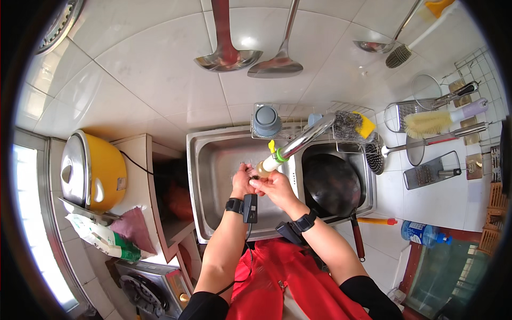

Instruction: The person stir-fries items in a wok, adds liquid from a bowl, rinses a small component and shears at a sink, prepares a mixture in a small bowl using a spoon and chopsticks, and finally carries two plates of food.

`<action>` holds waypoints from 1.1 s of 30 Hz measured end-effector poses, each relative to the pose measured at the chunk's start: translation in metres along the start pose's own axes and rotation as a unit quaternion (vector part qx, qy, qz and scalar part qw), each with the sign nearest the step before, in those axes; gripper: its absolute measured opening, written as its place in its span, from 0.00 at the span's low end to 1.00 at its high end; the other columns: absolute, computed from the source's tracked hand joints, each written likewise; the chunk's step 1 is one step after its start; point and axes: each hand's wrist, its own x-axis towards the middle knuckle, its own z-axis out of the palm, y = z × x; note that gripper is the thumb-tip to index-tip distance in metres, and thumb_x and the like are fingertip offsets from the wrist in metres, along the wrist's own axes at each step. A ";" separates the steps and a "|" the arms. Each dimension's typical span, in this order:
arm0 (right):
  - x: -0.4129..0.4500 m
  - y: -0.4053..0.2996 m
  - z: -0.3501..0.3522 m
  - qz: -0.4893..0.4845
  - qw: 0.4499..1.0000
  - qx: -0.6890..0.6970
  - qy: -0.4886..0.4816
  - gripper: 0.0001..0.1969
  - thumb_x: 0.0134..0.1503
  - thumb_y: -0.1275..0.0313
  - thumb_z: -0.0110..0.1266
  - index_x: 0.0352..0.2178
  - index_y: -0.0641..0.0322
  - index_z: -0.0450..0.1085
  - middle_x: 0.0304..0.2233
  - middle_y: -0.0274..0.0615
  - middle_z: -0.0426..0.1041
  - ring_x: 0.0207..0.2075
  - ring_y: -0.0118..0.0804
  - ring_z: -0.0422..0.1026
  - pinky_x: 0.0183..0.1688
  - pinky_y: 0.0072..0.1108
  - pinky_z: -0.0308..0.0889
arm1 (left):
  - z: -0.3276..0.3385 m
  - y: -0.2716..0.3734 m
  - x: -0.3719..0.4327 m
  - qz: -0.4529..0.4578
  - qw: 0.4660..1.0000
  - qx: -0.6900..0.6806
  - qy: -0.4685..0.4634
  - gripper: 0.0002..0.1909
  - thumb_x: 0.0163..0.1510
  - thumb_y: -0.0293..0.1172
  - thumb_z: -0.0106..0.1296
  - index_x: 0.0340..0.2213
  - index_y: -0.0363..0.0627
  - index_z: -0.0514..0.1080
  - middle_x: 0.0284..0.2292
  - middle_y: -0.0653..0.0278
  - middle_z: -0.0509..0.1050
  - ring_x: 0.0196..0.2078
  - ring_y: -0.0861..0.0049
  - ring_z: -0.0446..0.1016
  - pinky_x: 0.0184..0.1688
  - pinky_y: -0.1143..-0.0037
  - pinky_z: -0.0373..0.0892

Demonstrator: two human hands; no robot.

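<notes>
Both hands are together over the left basin of a stainless steel double sink (212, 188), just under the end of the faucet (308, 138). My left hand (242, 182) is turned palm up beneath the spout, with a small dark item (254, 177) at its fingers. My right hand (276, 188) reaches in from the right, thumb and fingers pinching at that dark item; what it is cannot be told. The spout end partly hides the fingers. In the right basin lies a black wok (332, 186), its dark red handle (357, 236) sticking out over the front edge.
Wire racks behind the sink hold a grey-blue cup (267, 120), steel scourers (346, 125) and a yellow sponge (365, 126). A yellow rice cooker (104, 174) stands at left, above a gas stove (154, 288). A ladle (228, 60) and a spatula (278, 66) hang behind; brushes and graters hang at right.
</notes>
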 end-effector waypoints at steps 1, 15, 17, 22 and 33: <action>-0.003 -0.002 -0.004 0.044 0.999 0.002 -0.024 0.11 0.52 0.74 0.56 0.38 0.63 0.66 0.26 0.32 0.71 0.26 0.21 0.70 0.28 0.13 0.67 | 0.006 0.000 0.003 0.018 0.999 -0.009 0.024 0.17 0.61 0.44 0.34 0.26 0.46 0.62 0.22 0.66 0.63 0.23 0.71 0.66 0.27 0.69 0.68; 0.003 0.016 -0.020 -0.027 0.972 -0.183 0.146 0.09 0.48 0.73 0.59 0.20 0.66 0.67 0.15 0.38 0.70 0.17 0.24 0.68 0.19 0.18 0.63 | 0.004 -0.023 -0.030 -0.027 0.989 0.056 -0.133 0.14 0.58 0.36 0.35 0.35 0.43 0.69 0.28 0.63 0.73 0.27 0.76 0.70 0.27 0.77 0.69; 0.013 0.019 -0.019 -0.014 0.955 -0.253 0.152 0.10 0.45 0.71 0.61 0.20 0.66 0.69 0.16 0.41 0.72 0.18 0.29 0.71 0.21 0.21 0.65 | 0.006 -0.018 -0.035 -0.083 0.989 0.078 -0.094 0.13 0.58 0.38 0.37 0.34 0.45 0.69 0.30 0.63 0.73 0.31 0.74 0.72 0.29 0.74 0.70; 0.023 0.021 -0.020 -0.060 0.861 -0.499 0.081 0.11 0.46 0.66 0.59 0.21 0.65 0.71 0.18 0.42 0.71 0.18 0.33 0.70 0.22 0.25 0.64 | 0.009 -0.009 -0.052 -0.040 0.979 0.189 -0.060 0.13 0.57 0.38 0.38 0.31 0.44 0.69 0.27 0.63 0.72 0.26 0.75 0.71 0.23 0.76 0.68; 0.066 0.007 -0.089 -0.171 0.864 -0.473 -0.009 0.16 0.50 0.77 0.46 0.42 0.65 0.67 0.43 0.51 0.69 0.49 0.51 0.64 0.51 0.32 0.59 | 0.016 0.010 -0.037 -0.149 0.948 0.223 -0.172 0.10 0.53 0.35 0.39 0.18 0.53 0.59 0.12 0.78 0.51 0.11 0.87 0.49 0.11 0.83 0.44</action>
